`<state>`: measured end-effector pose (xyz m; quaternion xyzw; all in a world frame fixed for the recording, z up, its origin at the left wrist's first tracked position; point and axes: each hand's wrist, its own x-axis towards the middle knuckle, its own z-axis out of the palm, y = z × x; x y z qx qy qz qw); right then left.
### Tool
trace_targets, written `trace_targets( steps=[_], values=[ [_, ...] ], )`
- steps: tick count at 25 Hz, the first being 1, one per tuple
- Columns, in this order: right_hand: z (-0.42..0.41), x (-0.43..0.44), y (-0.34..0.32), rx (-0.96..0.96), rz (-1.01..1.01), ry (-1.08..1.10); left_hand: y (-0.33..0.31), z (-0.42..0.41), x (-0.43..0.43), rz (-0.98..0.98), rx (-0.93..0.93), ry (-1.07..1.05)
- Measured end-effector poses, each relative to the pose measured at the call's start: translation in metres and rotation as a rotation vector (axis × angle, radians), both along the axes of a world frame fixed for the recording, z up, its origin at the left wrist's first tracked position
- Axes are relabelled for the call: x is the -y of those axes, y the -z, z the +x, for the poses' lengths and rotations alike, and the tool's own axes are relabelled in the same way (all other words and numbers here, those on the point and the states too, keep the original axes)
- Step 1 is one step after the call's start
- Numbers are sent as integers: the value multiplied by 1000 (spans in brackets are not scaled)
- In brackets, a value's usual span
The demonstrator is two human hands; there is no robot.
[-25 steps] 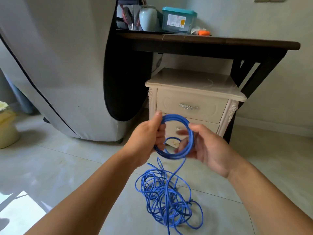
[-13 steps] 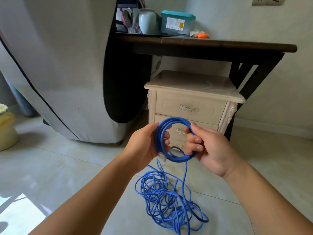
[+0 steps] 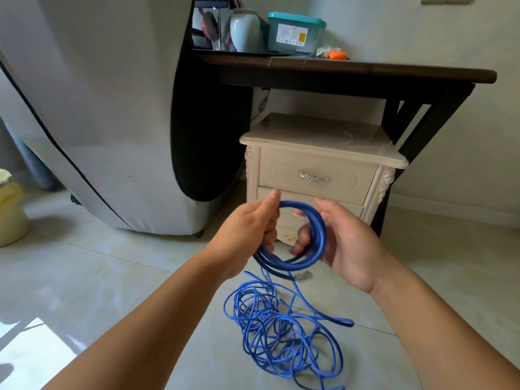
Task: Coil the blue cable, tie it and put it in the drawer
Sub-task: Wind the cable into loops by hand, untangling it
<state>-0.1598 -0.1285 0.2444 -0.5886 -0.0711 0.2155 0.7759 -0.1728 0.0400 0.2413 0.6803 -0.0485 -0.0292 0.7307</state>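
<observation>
A small coil of the blue cable [image 3: 316,237] hangs in the air between both hands. My left hand [image 3: 244,235] grips the coil's left side, thumb on top. My right hand [image 3: 346,243] holds the coil's right side, its fingers curled through the ring. From the coil the cable drops to a loose tangled heap [image 3: 281,330] on the floor tiles below. Behind the hands stands a cream bedside cabinet [image 3: 318,153] with two drawers; the top drawer [image 3: 312,175] is closed, and the lower drawer is mostly hidden by the hands.
A dark wooden table [image 3: 351,71] stands over the cabinet, carrying a teal-lidded box [image 3: 295,32] and a pale jar [image 3: 244,29]. A large grey covered object [image 3: 98,108] fills the left. A yellowish sack [image 3: 11,209] sits at the far left.
The coil has turned in my hands and my right hand's fingers have loosened. The heap on the floor has shifted, with a strand drawn out to the right.
</observation>
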Motion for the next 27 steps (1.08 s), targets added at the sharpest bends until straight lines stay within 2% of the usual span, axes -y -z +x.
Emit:
trace_targets(
  steps=[3, 5, 7, 9, 12, 16, 19, 21, 23, 27],
  values=[
    [-5, 2, 7, 26, -59, -114, 2, -2, -4, -211, -81, -70],
    [-5, 3, 7, -28, 84, -124, 1, -4, -3, -347, -138, -97],
    [-5, 1, 6, -93, 323, -89, -2, -6, 2, -453, -167, -94],
    [-8, -4, 3, -120, 443, -23, -3, -7, 6, -473, -165, -100],
    [-10, -11, -1, -135, 436, -32, 1, -9, 11, -418, -133, -154],
    [-12, -14, 0, -85, 318, -10, 5, -9, 8, -320, -124, -183],
    [-11, -9, -1, -18, 209, 24, 2, -9, 2, -311, -199, -86],
    [-9, -4, -5, -38, 167, 12, -1, -9, -4, -265, -225, -7],
    [-6, -1, -7, -29, 43, 18, -1, -6, -10, -148, -199, 71],
    [-6, -10, -8, 76, -344, 42, 0, -1, 1, 234, -69, 150]
  ],
)
